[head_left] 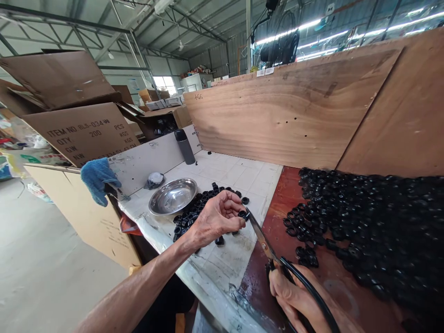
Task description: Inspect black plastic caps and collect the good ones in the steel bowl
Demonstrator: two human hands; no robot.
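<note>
Between the thumb and fingers of my left hand is a small black plastic ring. My right hand grips the black handles of a pair of scissors, whose blade tips reach up to the ring. Whether the blades touch it or are slightly apart from it I cannot tell. Below and behind my left hand lies a small pile of similar black rings on the white table covering. A much larger heap of black rings covers the red-brown tabletop to the right.
A shallow steel bowl stands left of the small pile, near a dark flask. A blue cloth hangs over the low side board. A wooden panel closes off the back. Cardboard boxes are stacked at left.
</note>
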